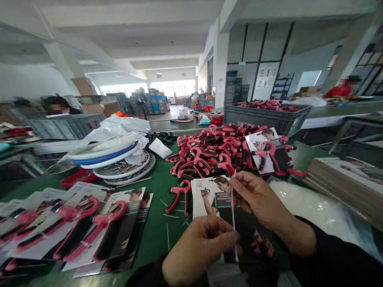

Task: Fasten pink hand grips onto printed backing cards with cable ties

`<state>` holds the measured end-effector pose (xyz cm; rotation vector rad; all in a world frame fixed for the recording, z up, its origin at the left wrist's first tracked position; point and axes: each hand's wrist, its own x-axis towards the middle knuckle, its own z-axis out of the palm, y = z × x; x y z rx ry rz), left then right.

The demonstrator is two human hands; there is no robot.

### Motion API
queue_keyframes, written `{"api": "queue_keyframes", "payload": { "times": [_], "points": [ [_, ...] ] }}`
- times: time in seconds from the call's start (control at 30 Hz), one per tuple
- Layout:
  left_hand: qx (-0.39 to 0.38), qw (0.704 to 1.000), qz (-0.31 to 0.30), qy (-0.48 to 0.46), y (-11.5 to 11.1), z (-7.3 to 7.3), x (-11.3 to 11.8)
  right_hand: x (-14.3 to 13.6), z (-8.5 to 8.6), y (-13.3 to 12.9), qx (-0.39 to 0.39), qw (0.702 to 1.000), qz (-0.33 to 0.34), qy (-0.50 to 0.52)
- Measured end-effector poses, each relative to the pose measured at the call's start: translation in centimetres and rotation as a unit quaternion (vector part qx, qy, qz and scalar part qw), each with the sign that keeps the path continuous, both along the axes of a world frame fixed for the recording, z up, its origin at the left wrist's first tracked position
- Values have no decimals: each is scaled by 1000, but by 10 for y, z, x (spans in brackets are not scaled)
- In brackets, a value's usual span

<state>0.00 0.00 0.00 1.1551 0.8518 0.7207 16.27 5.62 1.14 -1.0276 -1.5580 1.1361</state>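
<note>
My left hand pinches the lower part of a thin white plastic strip. The upper end of the strip is between the thumb and fingers of my right hand. Under both hands lies a printed card, white on one side and dark on the other. A pink and black hand grip rests just left of the card. Behind it is a big heap of similar grips. A carded grip lies on the heap's right side. More carded grips overlap at the left.
A stack of cards and a clear plastic bag are on the right. Round trays stand at the left on the green table. A grey crate of grips stands behind. Two people sit farther back.
</note>
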Motion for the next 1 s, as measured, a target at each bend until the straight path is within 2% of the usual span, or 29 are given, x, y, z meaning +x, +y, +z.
{"api": "queue_keyframes", "payload": {
  "times": [0.07, 0.13, 0.17, 0.23, 0.27, 0.37, 0.43, 0.53, 0.6, 0.87, 0.93, 1.0],
  "points": [
    [-12, 1000, 9, -18, 0, -3, 0, -3, 2, 3, -18, 1000, 7, 15],
    [-25, 999, 24, -40, 0, -6, -1, -3, 1, 3, 11, 1000, 5, 0],
    [-32, 997, 35, -53, 0, -7, -1, -1, -1, 1, 40, 999, 0, -16],
    [-45, 994, 59, -80, -1, -10, -3, 4, -6, -4, 145, 986, -18, -84],
    [-51, 992, 67, -93, -1, -12, -3, 7, -9, -8, 215, 967, -19, -132],
    [-68, 987, 69, -130, -3, -15, -3, 13, -17, -18, 400, 881, 29, -249],
    [-80, 984, 56, -148, -5, -15, -2, 13, -19, -23, 478, 827, 51, -290],
    [-106, 978, 44, -172, -8, -15, 1, 11, -18, -25, 555, 759, 17, -338],
    [-126, 974, 44, -184, -10, -13, 1, 12, -16, -26, 580, 731, 0, -360],
    [-160, 966, 50, -195, -14, -12, -7, 24, -13, -21, 594, 682, -25, -425],
    [-155, 969, 57, -186, -15, -10, -10, 23, -9, -21, 606, 676, -35, -419],
    [-122, 976, 80, -163, -16, -9, -16, 22, -5, -22, 600, 689, -52, -402]
  ]
}}
